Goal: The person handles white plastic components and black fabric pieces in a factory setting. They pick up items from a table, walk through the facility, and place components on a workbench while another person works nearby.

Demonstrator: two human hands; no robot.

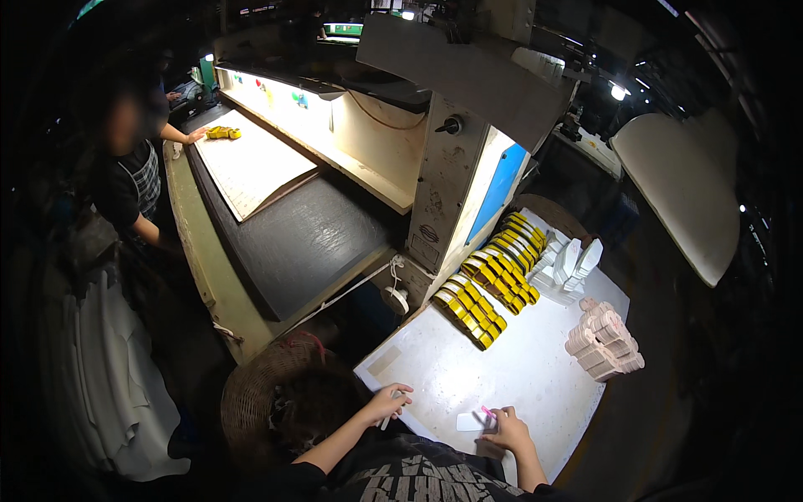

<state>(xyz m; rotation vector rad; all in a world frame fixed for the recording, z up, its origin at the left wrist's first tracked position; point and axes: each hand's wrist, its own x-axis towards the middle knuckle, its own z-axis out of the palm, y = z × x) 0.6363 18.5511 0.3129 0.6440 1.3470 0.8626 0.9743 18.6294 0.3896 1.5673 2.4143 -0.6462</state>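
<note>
At the near edge of a white-topped table [427, 351], my left hand [387, 404] is closed around a thin pale piece [385, 422], seen almost edge-on. My right hand [508, 432] pinches a slim pink pen-like stick [488, 412]. Below the stick's tip and beside the right fingers, a small white flat piece with rounded corners [470, 422] lies on the table. The fingers partly hide both held things, and I cannot tell whether the left hand has one piece or several.
Yellow-and-black metal cutting dies [470, 311] stand in rows at the table's far side. White cut pieces [577, 261] and pale pink stacks [604, 339] are to their right. A wicker basket [251, 393] sits left of me. A person [138, 180] touches a yellow die [223, 132] at the cutting press.
</note>
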